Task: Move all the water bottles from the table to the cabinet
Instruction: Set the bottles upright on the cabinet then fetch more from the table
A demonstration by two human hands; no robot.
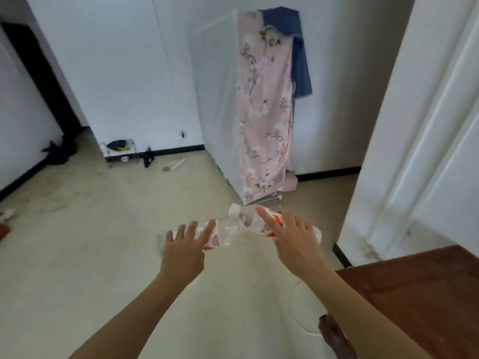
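My left hand (185, 251) holds a clear water bottle (223, 235) with a red and white label, lying sideways over the floor. My right hand (293, 235) holds a second water bottle (248, 216) of the same kind, its white cap pointing up and left. The two bottles nearly touch in the middle. Ahead stands the fabric cabinet (220, 99), white on its side, with a pink floral curtain (264, 112) hanging over its front. The dark wooden table (420, 294) shows at the lower right, with no bottle visible on its seen corner.
A blue cloth (298, 53) hangs over the cabinet's top right. A white door (420, 130) stands close on the right. Small clutter and a low wire rack (119, 149) lie along the far wall, and a dark doorway (39, 79) opens at left. Pale floor stretches between me and the cabinet.
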